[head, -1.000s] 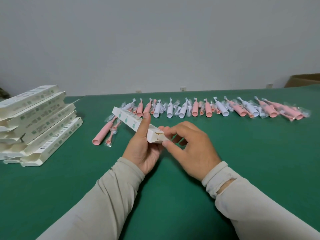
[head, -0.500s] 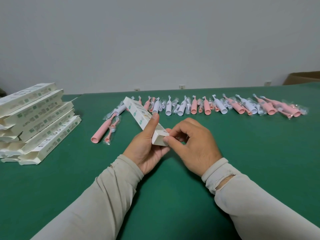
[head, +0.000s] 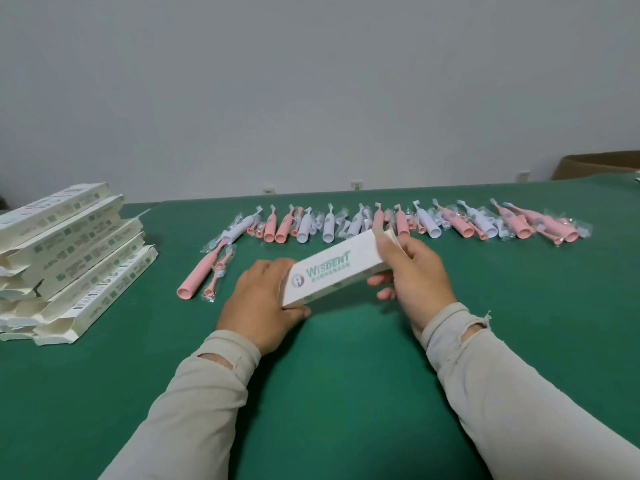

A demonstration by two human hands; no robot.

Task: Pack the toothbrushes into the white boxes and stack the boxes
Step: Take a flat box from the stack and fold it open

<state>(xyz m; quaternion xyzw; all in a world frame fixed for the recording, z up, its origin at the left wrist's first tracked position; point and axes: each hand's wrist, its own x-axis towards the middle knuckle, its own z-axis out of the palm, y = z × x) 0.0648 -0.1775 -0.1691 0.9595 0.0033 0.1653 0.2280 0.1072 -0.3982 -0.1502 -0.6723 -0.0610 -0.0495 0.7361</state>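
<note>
Both hands hold a long white box (head: 332,268) printed with teal lettering: left hand (head: 261,299) fingers curl round its near end, right hand (head: 415,271) fingers pinch its far end.

Stack of boxes (head: 69,258) lies left of the toothbrush row (head: 381,225) on the table (head: 329,393).
</note>
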